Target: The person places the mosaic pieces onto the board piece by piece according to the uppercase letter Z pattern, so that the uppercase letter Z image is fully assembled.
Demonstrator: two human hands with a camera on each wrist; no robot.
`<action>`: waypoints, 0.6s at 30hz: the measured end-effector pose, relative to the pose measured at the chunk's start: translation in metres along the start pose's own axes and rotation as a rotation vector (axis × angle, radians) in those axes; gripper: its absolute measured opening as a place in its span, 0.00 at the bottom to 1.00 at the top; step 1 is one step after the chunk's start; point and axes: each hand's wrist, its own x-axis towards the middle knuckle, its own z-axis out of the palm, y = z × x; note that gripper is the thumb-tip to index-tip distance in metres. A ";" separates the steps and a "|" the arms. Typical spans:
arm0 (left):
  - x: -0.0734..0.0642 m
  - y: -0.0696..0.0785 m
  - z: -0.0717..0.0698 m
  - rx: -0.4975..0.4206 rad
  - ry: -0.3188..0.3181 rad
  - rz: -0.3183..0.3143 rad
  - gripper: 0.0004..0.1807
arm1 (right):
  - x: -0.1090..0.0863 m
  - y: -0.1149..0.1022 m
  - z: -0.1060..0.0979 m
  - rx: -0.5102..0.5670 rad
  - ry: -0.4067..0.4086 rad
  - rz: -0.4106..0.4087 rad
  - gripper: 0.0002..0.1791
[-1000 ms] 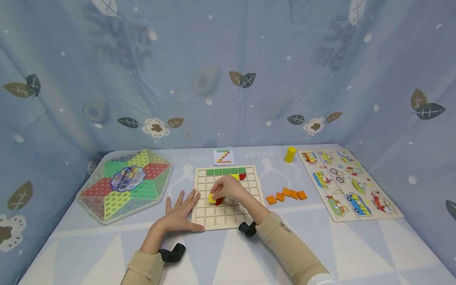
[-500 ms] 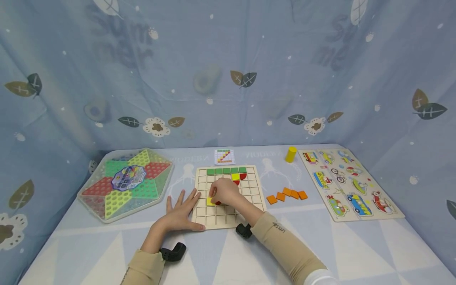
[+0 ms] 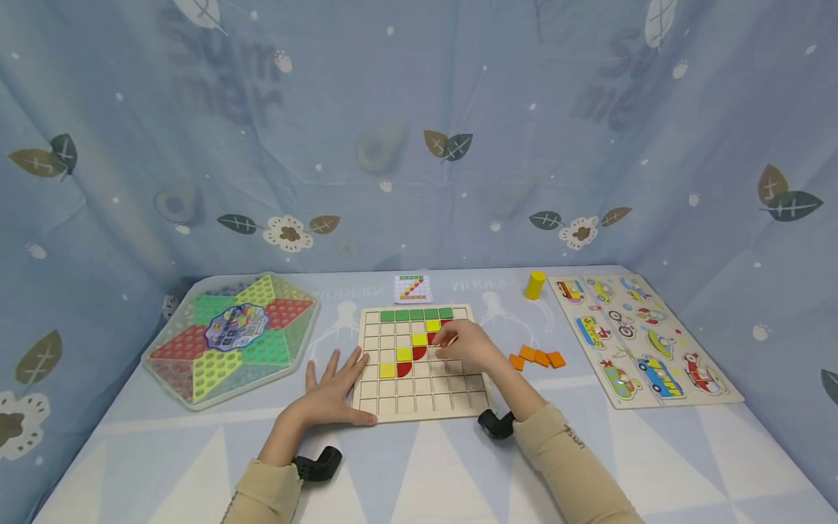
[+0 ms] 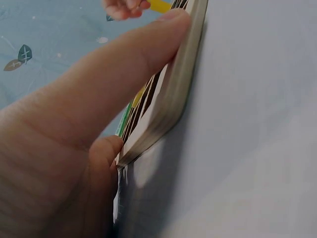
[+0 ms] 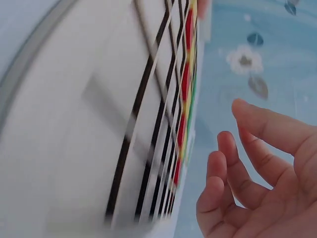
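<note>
A wooden grid board [image 3: 419, 404] lies in the middle of the table. Green squares [image 3: 417, 314] line its back row. From there a diagonal of yellow squares [image 3: 388, 370] runs toward the front left, with red quarter-round pieces [image 3: 404, 370] beside them. My left hand [image 3: 327, 400] lies spread at the board's left side, its thumb [image 4: 148, 44] on the front edge in the left wrist view. Over the board's right part hovers my right hand [image 3: 470, 348], fingers loosely bent. In the right wrist view a gap shows between thumb and fingers [image 5: 215, 193], with nothing in it.
Orange squares [image 3: 540, 357] lie right of the board, partly behind the right forearm. Behind the board is a pattern card [image 3: 412, 289]. A yellow cylinder [image 3: 534, 284] stands at the back, near a vehicle puzzle [image 3: 644, 342]. A Chinese checkers set [image 3: 236, 335] lies at left.
My right hand let go of the yellow square at the front-left end of the diagonal and moved right, uncovering the pieces there. The left hand has stayed in place.
</note>
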 end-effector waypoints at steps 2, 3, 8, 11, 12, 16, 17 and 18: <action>0.000 0.000 0.000 -0.006 0.000 0.000 0.61 | -0.006 0.009 -0.010 0.000 0.020 0.038 0.06; 0.000 0.000 0.000 -0.009 0.000 0.001 0.61 | -0.008 0.014 -0.015 -0.001 0.026 0.055 0.06; 0.000 0.000 0.000 -0.019 -0.007 0.005 0.62 | -0.024 0.036 -0.037 0.006 0.021 0.130 0.08; 0.000 -0.001 0.001 -0.017 -0.011 0.008 0.62 | -0.031 0.047 -0.045 -0.013 0.005 0.175 0.12; 0.000 -0.001 0.001 -0.018 -0.011 0.010 0.62 | -0.033 0.049 -0.047 -0.033 -0.004 0.180 0.13; -0.001 -0.002 0.001 -0.017 -0.008 0.009 0.61 | -0.037 0.057 -0.050 -0.116 -0.025 0.212 0.16; -0.001 -0.002 0.001 -0.017 -0.007 0.011 0.61 | -0.037 0.059 -0.050 -0.135 -0.025 0.221 0.16; -0.001 -0.003 0.001 -0.017 -0.007 0.013 0.61 | -0.038 0.059 -0.051 -0.152 -0.023 0.228 0.16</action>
